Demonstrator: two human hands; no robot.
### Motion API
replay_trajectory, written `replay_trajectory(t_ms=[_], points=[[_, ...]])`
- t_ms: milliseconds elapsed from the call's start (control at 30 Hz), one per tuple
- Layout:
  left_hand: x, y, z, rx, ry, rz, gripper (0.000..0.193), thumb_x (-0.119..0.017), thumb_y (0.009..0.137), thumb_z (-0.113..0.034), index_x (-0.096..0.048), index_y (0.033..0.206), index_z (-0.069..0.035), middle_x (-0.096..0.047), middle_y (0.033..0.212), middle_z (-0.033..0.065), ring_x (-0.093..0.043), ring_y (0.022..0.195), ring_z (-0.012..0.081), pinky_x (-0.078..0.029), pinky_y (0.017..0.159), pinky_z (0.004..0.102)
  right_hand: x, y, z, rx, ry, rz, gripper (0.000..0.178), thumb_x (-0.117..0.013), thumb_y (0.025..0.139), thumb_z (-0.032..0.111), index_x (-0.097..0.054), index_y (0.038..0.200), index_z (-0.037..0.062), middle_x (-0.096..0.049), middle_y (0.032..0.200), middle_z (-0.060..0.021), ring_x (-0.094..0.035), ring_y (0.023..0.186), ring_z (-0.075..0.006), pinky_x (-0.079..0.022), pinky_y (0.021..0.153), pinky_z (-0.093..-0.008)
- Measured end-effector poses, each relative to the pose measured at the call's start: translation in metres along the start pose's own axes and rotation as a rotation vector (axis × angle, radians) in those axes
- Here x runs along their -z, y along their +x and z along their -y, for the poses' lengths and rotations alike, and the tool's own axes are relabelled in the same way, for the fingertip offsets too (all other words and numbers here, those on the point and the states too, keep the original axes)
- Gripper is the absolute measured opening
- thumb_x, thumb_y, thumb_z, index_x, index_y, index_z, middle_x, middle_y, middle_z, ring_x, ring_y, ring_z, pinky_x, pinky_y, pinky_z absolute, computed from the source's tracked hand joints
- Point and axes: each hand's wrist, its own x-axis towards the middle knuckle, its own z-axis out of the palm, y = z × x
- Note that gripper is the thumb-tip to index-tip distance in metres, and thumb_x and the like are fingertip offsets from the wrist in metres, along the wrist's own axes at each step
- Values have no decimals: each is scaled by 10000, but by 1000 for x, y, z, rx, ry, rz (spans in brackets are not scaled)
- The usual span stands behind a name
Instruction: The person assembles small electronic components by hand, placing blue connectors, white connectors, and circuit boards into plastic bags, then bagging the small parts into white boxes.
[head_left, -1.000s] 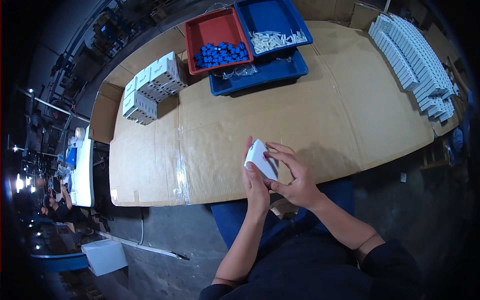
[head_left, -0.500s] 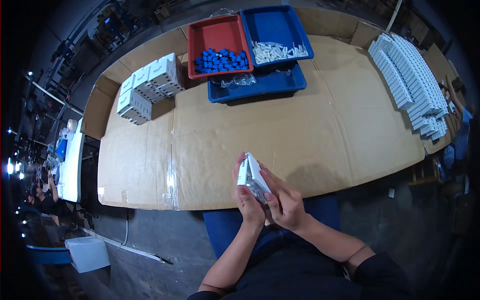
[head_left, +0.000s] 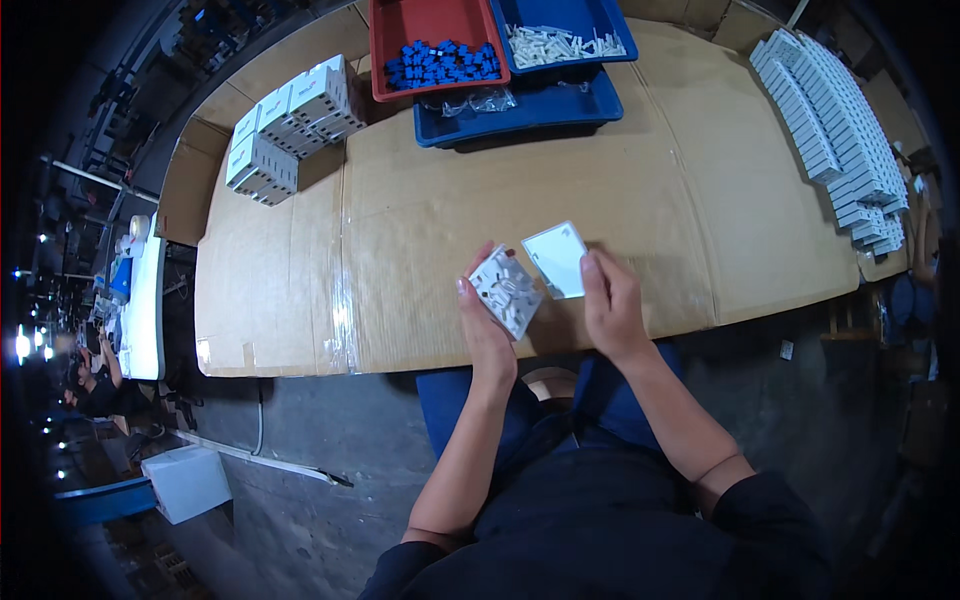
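My left hand cradles a white plastic housing above the near middle of the table, its inner side with white and dark parts facing up. My left thumb and fingers close around its edges. To the right, my right hand pinches a flat white cover plate by its right edge, thumb on top. The plate is tilted and apart from the housing, with a small dark mark near its top corner. Some fingers of my right hand are hidden behind the plate.
A cardboard-covered table spans the view. At the back stand a red tray of blue parts, a blue tray of white parts and a lower blue tray. White boxes are stacked left; rows of white units stand right.
The cover plate and housing, held together half a second ago, are now apart. My right hand has moved right with the plate, and the housing's inside shows. The view has tilted downward.
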Motion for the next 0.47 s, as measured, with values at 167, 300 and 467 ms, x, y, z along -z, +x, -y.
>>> replay_trajectory(t_ms=[167,300,467], points=[[32,20,11,-115,169,-75,541,-288,1156,-423,-438,1540,-72,-550,1418,137,-583,1248,232,-454,1071,367,-6,21,-37,-373,391,-98,306,-523,1100,209,-664,1113,-63,-674,950,-89,-635,764,-130,-494,635,-337],[59,14,0,-386,786,-105,387,-492,1091,-169,-551,1455,-54,-503,1479,195,-514,1332,302,-419,1096,416,12,-7,-39,-323,164,-79,221,-597,1057,165,-689,1102,-31,-688,895,-119,-659,681,-171,-527,640,-325],[68,-15,-19,-550,1463,274,480,-661,1007,-221,-579,1477,-173,-433,1577,169,-354,1502,409,-264,1241,542,26,-10,-17,111,-296,-162,226,-697,999,250,-742,1098,52,-735,882,-151,-739,816,-247,-566,745,-396]])
